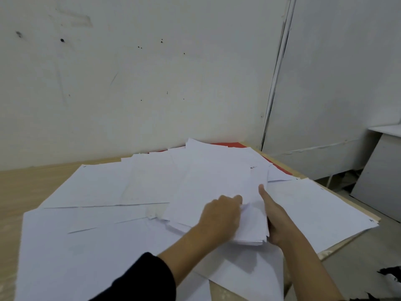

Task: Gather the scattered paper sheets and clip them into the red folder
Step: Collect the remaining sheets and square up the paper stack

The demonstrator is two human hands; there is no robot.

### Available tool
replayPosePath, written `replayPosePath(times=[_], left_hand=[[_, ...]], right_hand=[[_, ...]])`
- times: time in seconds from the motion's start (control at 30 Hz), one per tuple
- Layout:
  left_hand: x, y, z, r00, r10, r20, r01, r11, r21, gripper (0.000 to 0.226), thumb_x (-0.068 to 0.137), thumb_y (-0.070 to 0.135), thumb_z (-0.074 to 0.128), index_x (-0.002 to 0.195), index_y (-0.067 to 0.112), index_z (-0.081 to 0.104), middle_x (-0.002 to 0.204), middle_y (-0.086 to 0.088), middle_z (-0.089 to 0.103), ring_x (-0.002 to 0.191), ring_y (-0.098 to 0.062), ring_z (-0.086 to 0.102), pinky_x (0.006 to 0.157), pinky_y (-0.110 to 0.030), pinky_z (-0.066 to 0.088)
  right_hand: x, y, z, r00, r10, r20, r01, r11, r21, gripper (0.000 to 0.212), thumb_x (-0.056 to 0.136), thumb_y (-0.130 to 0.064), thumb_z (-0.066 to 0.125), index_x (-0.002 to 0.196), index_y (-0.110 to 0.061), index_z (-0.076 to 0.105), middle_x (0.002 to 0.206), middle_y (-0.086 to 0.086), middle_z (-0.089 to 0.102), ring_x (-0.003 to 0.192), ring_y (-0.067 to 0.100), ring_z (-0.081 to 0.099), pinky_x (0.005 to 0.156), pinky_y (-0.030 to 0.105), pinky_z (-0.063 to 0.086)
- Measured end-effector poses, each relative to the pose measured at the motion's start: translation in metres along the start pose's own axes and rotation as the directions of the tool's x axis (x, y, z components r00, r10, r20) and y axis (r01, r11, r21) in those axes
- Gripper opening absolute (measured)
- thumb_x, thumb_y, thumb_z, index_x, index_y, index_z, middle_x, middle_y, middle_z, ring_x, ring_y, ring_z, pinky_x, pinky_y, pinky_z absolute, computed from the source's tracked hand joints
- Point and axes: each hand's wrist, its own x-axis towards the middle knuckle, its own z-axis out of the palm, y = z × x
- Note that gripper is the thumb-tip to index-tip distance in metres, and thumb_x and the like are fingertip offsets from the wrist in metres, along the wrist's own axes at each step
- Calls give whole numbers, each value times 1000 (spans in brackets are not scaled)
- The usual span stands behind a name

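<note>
A pale, greenish-white wall (130,83) stood behind the wooden table (26,183), and it carried small dark spots and a few thin scratches. At the right, a dark vertical strip (273,94) divided it from a light grey panel (336,83), perhaps a door, though the view did not show this clearly. At the lower right were a grey floor (358,263), a white shelf top (388,129) and a tilted grey board (377,177) under it. The light was soft and even.

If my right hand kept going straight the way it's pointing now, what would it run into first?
Likely the loose sheets piled just beyond it: the right hand points forward beside the stack it grips, toward the red folder under those sheets. Depth is hard to judge.
</note>
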Motion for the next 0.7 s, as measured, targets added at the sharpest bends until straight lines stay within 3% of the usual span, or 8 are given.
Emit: replayPosePath(times=[0.07, 0.13, 0.2, 0.27, 0.4, 0.47, 0.63, 0.7], left_hand=[[-9, 5, 2, 998, 21, 63, -4, 966, -258, 27, 100, 32, 39, 107, 11, 54, 103, -12, 64, 86, -27, 60, 71, -34, 45], [-16, -3, -2, 993, 20, 116, 44, 855, -517, 35, 97, 42, 43, 104, 12, 59, 99, -5, 65, 87, -19, 58, 76, -29, 45], [-16, -33, -8, 996, -82, 36, 88, 812, -578, 31, 96, 37, 50, 101, 9, 63, 99, -3, 65, 91, -17, 57, 78, -23, 39], [-13, -81, -16, 951, -301, -63, 231, 834, -500, 29, 94, 29, 55, 109, 4, 61, 114, -10, 62, 107, -21, 54, 87, -22, 35], [-23, -178, -30, 643, -766, -31, 757, 640, -132, 66, 87, 53, 55, 130, 4, 42, 134, -16, 43, 126, -32, 38, 102, -40, 32], [-28, -199, -32, 579, -815, 5, 815, 578, -45, 79, 80, 61, 60, 127, 2, 40, 133, -15, 42, 126, -32, 36, 101, -40, 32], [-19, -214, -37, 593, -801, 78, 805, 590, -63, 91, 69, 52, 77, 130, -2, 35, 133, -15, 41, 127, -31, 37, 100, -35, 36], [-17, -213, -41, 549, -829, 111, 836, 548, -38, 90, 67, 55, 77, 130, 3, 38, 134, -14, 40, 128, -30, 34, 102, -35, 31]], right_hand=[[-4, 0, 1, 1000, 5, 11, -5, 1000, -28, 30, 84, -48, 63, 98, -21, 66, 79, 8, 76, 68, 28, 73, 53, 33, 57], [-6, 1, 2, 1000, 4, 2, -4, 991, -132, 30, 82, -24, 72, 105, -6, 66, 81, 16, 75, 69, 32, 72, 56, 35, 56], [-6, 3, 3, 999, -3, -55, -10, 971, -239, 30, 79, 3, 70, 107, 10, 62, 80, 21, 71, 69, 34, 68, 56, 34, 53], [-8, 4, 1, 997, -20, -76, -4, 956, -294, 28, 78, 10, 67, 105, 8, 60, 83, 17, 68, 72, 31, 65, 57, 33, 49], [-9, 4, 3, 998, -62, -12, 56, 960, -273, 27, 77, 6, 69, 100, -6, 62, 86, 9, 71, 74, 25, 67, 53, 29, 51], [-8, 4, 5, 997, -76, 28, 81, 950, -301, 28, 76, 4, 71, 97, -12, 63, 82, 4, 74, 70, 21, 70, 49, 26, 52], [-4, 6, 21, 997, -32, 74, 58, 923, -381, 26, 75, 3, 72, 95, -12, 64, 72, 2, 74, 62, 19, 71, 46, 24, 52], [-3, 7, 23, 998, -31, 60, 52, 918, -394, 25, 75, 2, 72, 94, -11, 64, 71, 3, 73, 64, 21, 69, 44, 24, 51]])
